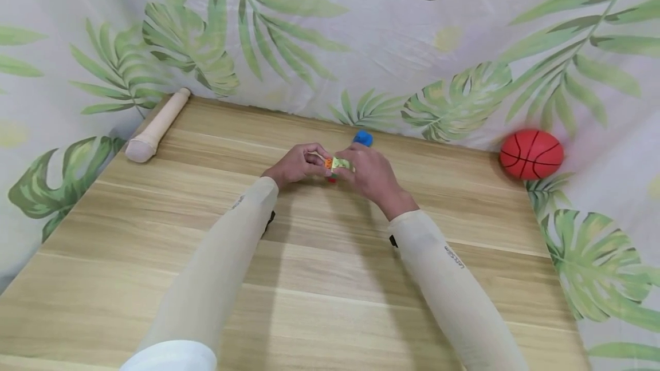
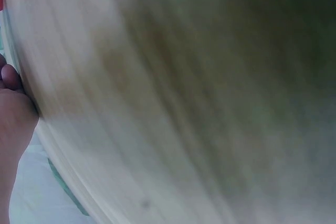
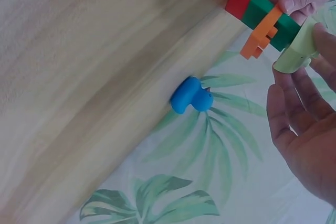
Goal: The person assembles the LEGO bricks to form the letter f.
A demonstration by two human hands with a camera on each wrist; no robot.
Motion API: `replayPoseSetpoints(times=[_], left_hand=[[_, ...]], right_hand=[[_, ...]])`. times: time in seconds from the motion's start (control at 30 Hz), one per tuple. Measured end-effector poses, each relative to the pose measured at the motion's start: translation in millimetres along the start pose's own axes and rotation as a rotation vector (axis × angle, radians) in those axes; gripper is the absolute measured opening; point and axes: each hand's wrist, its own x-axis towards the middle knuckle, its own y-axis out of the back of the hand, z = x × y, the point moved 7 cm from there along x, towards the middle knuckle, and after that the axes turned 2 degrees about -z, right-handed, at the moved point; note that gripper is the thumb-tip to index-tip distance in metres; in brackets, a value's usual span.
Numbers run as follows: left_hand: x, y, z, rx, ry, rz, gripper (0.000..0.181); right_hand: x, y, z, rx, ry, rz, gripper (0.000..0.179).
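In the right wrist view, a red block (image 3: 241,1) sits at one end of a dark green block (image 3: 265,15). An orange block (image 3: 261,32) with small studs lies across the green one, and a pale green rounded block (image 3: 297,50) is at its other end. My left hand (image 1: 299,164) pinches the orange and green part, its thumb against the orange block. The pale green block is between the thumb and fingers of my right hand (image 1: 370,173). A blue duck-shaped toy (image 1: 363,138) rests just beyond the right hand. The left wrist view is mostly blurred tabletop.
The wooden table (image 1: 319,314) meets a leaf-patterned cloth (image 1: 392,33) at the back. A pale stick-shaped thing with a thick rounded end (image 1: 160,125) lies at the back left corner. A red basketball (image 1: 531,154) sits at the back right edge.
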Motion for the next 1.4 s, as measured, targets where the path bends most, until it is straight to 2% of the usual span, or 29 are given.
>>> replayPoseSetpoints(times=[0.43,0.73,0.97,1.2,1.4], left_hand=[[0.1,0.9,-1.6,-0.028,0.0,-0.011,0.033],[-1.9,0.0,0.8,-0.051,-0.006,-0.017,0.033],[-1.3,-0.3,0.9,-0.053,0.002,-0.013,0.035],[0.8,-1.3,0.0,-0.054,0.002,-0.018,0.031],[0.7,0.1,-1.1,-0.031,0.008,-0.009,0.03]], right_hand=[[6.1,2.4,0.0,0.022,-0.009,-0.066,0.042],[3.5,0.8,2.2,0.13,-0.002,-0.003,0.042],[2.8,-1.5,2.2,0.12,-0.012,0.0,0.04],[-2.8,-5.7,13.3,0.226,-0.07,-0.05,0.057],[-6.6,-13.2,24.4,0.291,-0.101,-0.073,0.058]])
